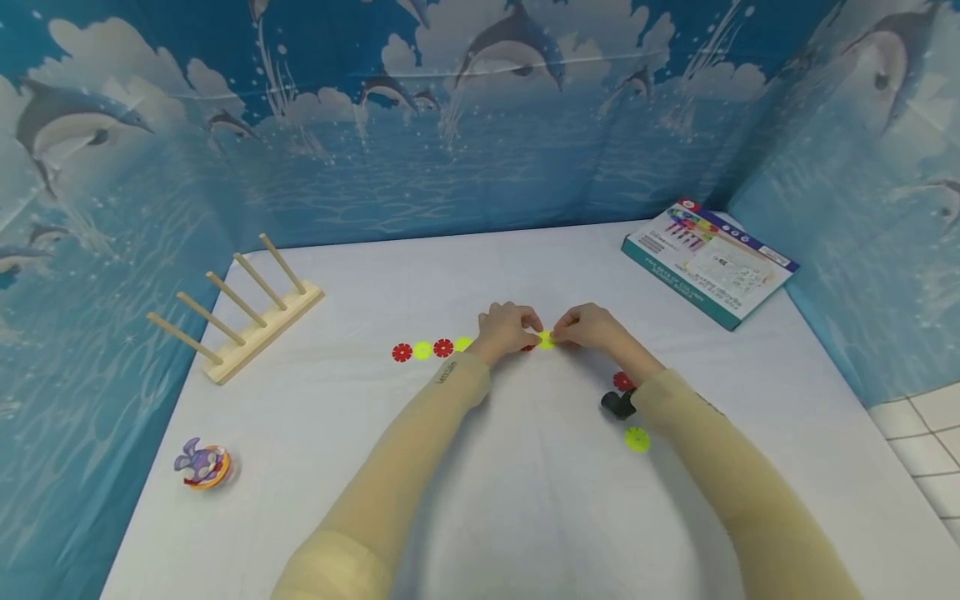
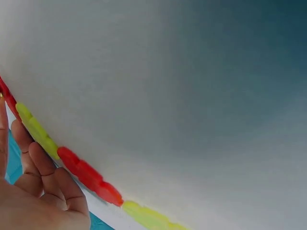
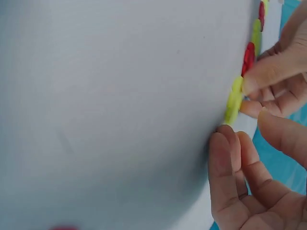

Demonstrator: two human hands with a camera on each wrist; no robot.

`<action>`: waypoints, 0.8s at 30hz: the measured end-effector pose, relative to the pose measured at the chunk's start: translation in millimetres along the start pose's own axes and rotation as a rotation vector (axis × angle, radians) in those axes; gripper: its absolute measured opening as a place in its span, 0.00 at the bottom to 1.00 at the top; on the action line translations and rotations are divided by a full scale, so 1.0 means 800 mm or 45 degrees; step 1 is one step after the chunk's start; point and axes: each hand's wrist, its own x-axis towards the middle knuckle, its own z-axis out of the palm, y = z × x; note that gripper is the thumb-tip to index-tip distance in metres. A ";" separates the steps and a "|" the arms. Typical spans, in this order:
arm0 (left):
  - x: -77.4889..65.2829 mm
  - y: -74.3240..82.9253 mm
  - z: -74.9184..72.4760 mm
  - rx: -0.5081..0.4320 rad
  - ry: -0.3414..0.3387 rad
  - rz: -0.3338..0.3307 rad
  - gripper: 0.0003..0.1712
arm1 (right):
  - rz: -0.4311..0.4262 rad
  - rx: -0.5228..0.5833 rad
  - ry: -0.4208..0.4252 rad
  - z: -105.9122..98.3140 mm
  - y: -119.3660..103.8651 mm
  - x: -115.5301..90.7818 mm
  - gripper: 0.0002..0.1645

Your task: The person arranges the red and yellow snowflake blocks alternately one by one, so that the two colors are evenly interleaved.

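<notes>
My left hand (image 1: 508, 329) pinches a yellow notched disc (image 1: 546, 340) with thumb and index finger, close to where it meets a red notched disc (image 3: 248, 60). At the far end of the same yellow disc, the bent fingertips of my right hand (image 1: 592, 325) hold its edge. A row of alternating red and yellow discs runs left from there, partly hidden behind the left hand and forearm. Its left end is a red disc (image 1: 402, 352). In the left wrist view, loosely curled fingers lie along the row beside another red disc (image 2: 88, 175).
Near the right forearm lie a loose red disc (image 1: 622, 381), a black object (image 1: 618, 406) and a yellow disc (image 1: 637, 439). A wooden peg stand (image 1: 262, 333) is at left, a small purple toy figure (image 1: 202, 463) nearer. A game box (image 1: 708, 262) sits back right.
</notes>
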 end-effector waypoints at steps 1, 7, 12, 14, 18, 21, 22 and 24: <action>0.000 0.001 0.000 0.000 -0.002 -0.001 0.09 | -0.013 0.003 0.000 -0.003 0.003 -0.004 0.20; -0.002 0.006 -0.002 0.005 0.002 -0.024 0.07 | -0.075 0.006 0.013 -0.022 0.028 -0.035 0.23; -0.005 0.007 -0.002 -0.008 0.001 -0.018 0.07 | -0.100 -0.058 0.015 -0.030 0.054 -0.061 0.24; -0.006 0.006 -0.001 -0.009 0.003 -0.014 0.07 | -0.114 -0.086 0.009 -0.031 0.064 -0.069 0.24; -0.005 0.004 0.000 -0.004 0.008 -0.012 0.08 | -0.124 -0.110 -0.015 -0.030 0.080 -0.080 0.25; -0.005 0.003 -0.001 -0.008 0.010 -0.009 0.08 | -0.129 -0.118 -0.029 -0.029 0.088 -0.088 0.26; -0.005 0.003 -0.001 -0.009 0.011 -0.008 0.08 | -0.136 -0.122 -0.026 -0.028 0.090 -0.090 0.26; -0.005 0.003 -0.002 -0.010 0.012 -0.008 0.08 | -0.150 -0.130 -0.010 -0.027 0.094 -0.092 0.26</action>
